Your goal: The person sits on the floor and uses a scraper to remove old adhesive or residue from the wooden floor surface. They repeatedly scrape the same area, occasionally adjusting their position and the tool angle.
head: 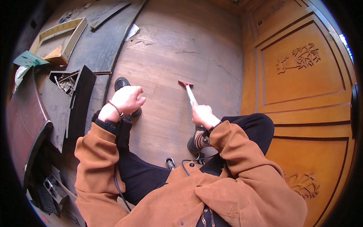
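My right hand [202, 115] grips the pale handle of a T-shaped scraper [190, 92]. The tool's red head [185, 83] points away from me, at or just above the wood-plank floor [161, 71]; whether it touches is not certain. My left hand [129, 98], wearing a bracelet, hovers over my left shoe [122, 82]. Its fingers curl loosely, with a gap between thumb and forefinger and nothing visible in it. The palm side is hidden. Dark scuffs and cracks [188, 52] mark the floorboards beyond the scraper.
Carved wooden panelling [303, 113] runs along the right. At left lie a black drawer [82, 99] holding debris, a wooden frame [76, 37], a dark red board [25, 119] and a loose plank [110, 15]. Caster wheels [170, 163] show between my legs.
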Tool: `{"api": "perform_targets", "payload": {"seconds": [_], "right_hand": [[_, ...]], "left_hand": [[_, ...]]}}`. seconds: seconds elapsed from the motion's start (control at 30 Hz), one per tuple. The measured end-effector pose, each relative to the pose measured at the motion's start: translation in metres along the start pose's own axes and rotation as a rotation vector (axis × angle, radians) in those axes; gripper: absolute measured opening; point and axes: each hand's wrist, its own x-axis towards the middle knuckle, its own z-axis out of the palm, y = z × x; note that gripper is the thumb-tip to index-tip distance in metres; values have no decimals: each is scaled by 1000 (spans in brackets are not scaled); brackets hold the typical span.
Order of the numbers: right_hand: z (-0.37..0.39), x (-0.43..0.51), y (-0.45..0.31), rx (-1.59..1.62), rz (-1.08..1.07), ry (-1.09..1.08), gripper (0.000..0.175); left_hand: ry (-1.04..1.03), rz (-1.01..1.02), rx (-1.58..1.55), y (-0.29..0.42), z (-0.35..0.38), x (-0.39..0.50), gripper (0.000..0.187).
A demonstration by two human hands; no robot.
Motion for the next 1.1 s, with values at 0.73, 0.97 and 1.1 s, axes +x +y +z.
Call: {"api": "perform_targets", "payload": {"seconds": [0.73, 0.97, 1.1], "right_hand": [[6, -44, -35, -58, -417, 41, 42], [-13, -4, -45, -38, -346, 70, 35], [-12, -40, -36, -77, -503, 41, 38]], "left_hand": [[138, 59, -10, -8, -7, -3, 31], [127, 35, -23, -6, -9, -6, 31], [152, 37, -14, -8, -11, -9, 31]]}}
